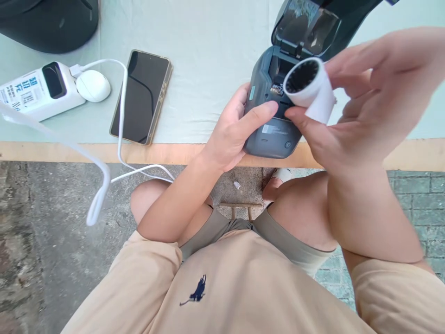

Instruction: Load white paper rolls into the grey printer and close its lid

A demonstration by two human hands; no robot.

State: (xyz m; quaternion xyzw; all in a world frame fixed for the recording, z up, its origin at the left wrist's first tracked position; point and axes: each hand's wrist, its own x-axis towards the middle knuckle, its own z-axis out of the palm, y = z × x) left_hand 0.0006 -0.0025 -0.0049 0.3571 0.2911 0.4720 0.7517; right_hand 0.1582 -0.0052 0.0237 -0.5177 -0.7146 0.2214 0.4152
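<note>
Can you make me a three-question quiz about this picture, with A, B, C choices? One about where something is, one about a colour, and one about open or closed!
1. Where does the phone lie?
A. left of the printer
B. on the printer
C. on the ground

2. What colour is the paper roll in the right hand?
A. red
B. white
C. green

3. The printer's lid is:
A. shut
B. missing
C. open

Answers: 1 A, it lies on the table beside the white cable. 2 B, the roll is plainly white. 3 C, the lid stands tipped back while the left hand steadies the body.
</note>
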